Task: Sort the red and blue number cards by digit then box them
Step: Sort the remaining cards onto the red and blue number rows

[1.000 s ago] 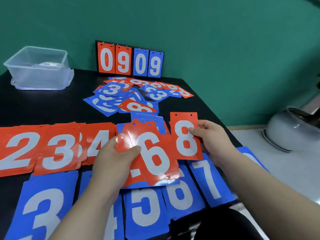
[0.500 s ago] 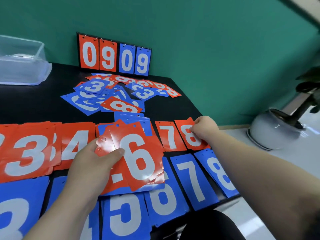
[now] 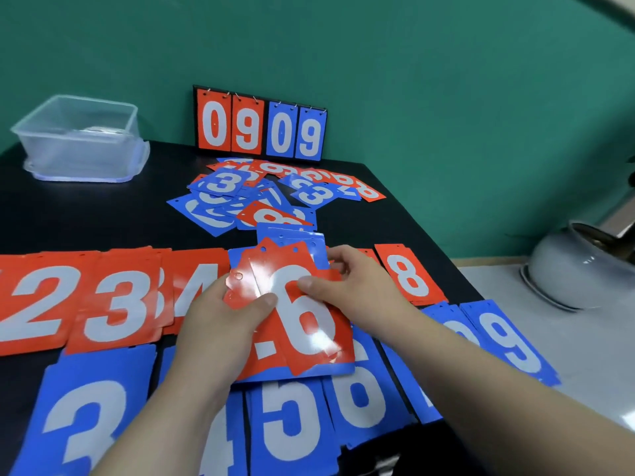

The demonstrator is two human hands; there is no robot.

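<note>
Red and blue number cards point(image 3: 261, 201) lie on the black worktop point(image 3: 86, 207) in three groups: a loose heap near the middle, one red row and one blue row closest to us. In the red row we read four digits, 2, 3, 4 and 8; one more red card beside the 8 is mostly hidden behind the right hand point(image 3: 357, 290). In the blue row we read 3, 4, 5 and 6, plus two further blue cards past the right forearm, whose digits are too blurred to read.

Both hands meet on one fanned stack of cards point(image 3: 245, 286) held above the rows and topped by a red card with a white 6 point(image 3: 309, 324). The left hand point(image 3: 220, 317) grips the stack's left side, thumb on top. The right hand's fingers pinch the 6 card, thumb on its face.

At the back we see one black flip scoreboard point(image 3: 247, 128), two red and two blue cards reading 0909. One clear plastic box point(image 3: 79, 139) sits at the far left. One grey pot point(image 3: 580, 273) stands off the worktop, right.
</note>
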